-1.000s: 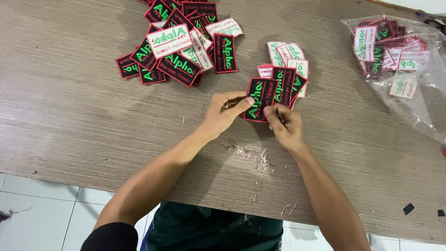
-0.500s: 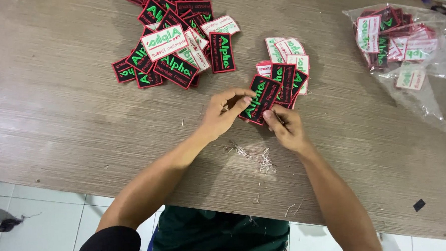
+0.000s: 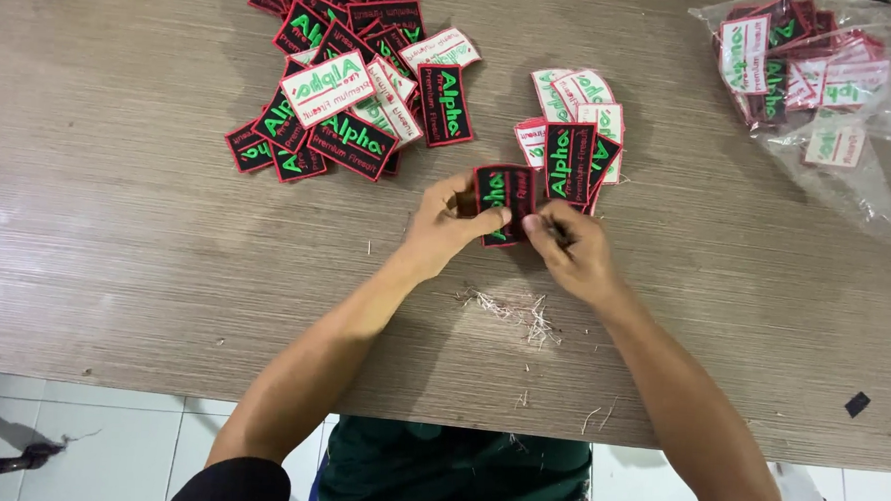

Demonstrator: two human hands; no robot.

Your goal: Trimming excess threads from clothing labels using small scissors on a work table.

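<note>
So the patch sat right in the middle of the tabletop, pinched between both hands just above the surface. It was a small black rectangle with a red stitched border and green embroidered lettering, turned on end so the lettering ran sideways.

The left hand came in from the lower left with the forearm angled up across the tabletop edge, thumb pressed on the face of the patch and fingers curled behind it, so that grip was closed on the patch. The right hand mirrored it from the other side, thumb and forefinger nipping the patch's right edge, the rest of the fingers tucked under. Grip closed there too.

Just beyond the hands was a small stack of patches, some black side up, some showing a white back. Further left and up, a bigger loose pile of patches spread out, mostly black with a few white ones mixed in. Off at the far right corner lay a clear plastic bag with more patches inside. A little clump of thread trimmings lay on the tabletop just below the hands.
</note>
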